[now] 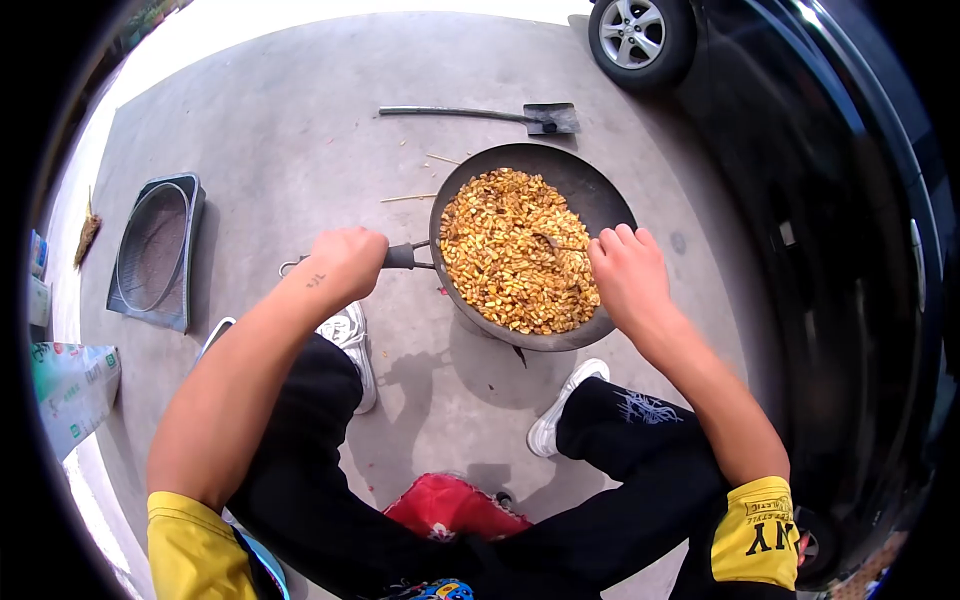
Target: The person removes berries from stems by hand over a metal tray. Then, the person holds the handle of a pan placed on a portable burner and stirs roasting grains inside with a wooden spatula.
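Observation:
A dark round wok [604, 190] is heaped with yellow and browned corn kernels [515, 250]. My left hand [350, 262] is wrapped round the wok's black handle [400, 257] on the left side. At the right rim, my right hand [630, 268] is closed on a thin utensil [553, 241]; its dark end is partly buried in the kernels, so its exact kind is hard to make out. Most of its grip is hidden by my fingers. The wok stands raised above the ground, over a support that is mostly hidden beneath it.
A small shovel [548, 119] lies beyond the wok on the concrete floor [270, 120]. At left are a dark tray [186, 310] with a round sieve [158, 245] and a printed bag [75, 390]. A black car [800, 300] stands close on the right. A red seat-like object [455, 505] is between my legs.

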### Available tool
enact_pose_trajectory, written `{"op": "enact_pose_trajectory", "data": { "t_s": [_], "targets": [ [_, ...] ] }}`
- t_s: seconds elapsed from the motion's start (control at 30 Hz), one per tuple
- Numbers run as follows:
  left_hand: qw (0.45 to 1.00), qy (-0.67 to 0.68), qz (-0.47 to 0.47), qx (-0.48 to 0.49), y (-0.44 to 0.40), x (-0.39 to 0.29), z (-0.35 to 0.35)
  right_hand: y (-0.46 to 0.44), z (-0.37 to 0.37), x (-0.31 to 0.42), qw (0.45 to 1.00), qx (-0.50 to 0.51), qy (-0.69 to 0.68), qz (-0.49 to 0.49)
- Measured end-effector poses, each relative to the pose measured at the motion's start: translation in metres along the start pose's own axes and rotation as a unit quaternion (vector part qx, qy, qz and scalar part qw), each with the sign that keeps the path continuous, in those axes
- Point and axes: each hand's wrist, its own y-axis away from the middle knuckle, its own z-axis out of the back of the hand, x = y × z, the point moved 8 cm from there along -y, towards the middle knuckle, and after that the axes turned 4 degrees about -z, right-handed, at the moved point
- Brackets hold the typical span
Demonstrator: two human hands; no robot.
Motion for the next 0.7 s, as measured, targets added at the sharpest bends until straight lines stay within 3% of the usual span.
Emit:
{"op": "enact_pose_trajectory", "data": {
  "t_s": [0.07,0.13,0.17,0.23,0.27,0.33,0.47,0.67,0.7],
  "targets": [
    [1.000,-0.008,-0.005,0.013,-0.005,0.004,-0.007,0.016,0.006,-0.010,0.999,-0.011,-0.031,-0.010],
    [1.000,-0.007,-0.006,0.007,-0.007,0.005,-0.009,0.029,0.009,-0.035,0.986,0.032,-0.110,-0.120],
    [1.000,-0.005,-0.005,0.003,-0.008,0.006,-0.011,0.032,0.012,-0.042,0.986,0.033,-0.110,-0.120],
    [1.000,-0.006,-0.002,0.007,-0.008,0.007,-0.013,0.047,0.001,-0.071,0.953,0.132,-0.107,-0.250],
    [1.000,-0.007,0.002,0.006,-0.009,0.007,-0.012,0.044,0.005,-0.076,0.953,0.135,-0.106,-0.251],
    [1.000,-0.013,-0.014,0.004,-0.007,0.003,-0.008,0.050,-0.011,-0.098,0.894,0.286,-0.051,-0.341],
    [1.000,0.007,-0.004,0.001,-0.003,0.003,-0.004,0.047,-0.050,-0.118,0.865,0.348,-0.060,-0.357],
    [1.000,0.020,-0.002,-0.005,-0.005,0.006,-0.008,0.006,-0.079,-0.105,0.889,0.318,-0.092,-0.316],
    [1.000,0.019,-0.004,-0.009,-0.005,0.006,-0.006,-0.004,-0.077,-0.102,0.912,0.298,-0.066,-0.274]
  ]
}}
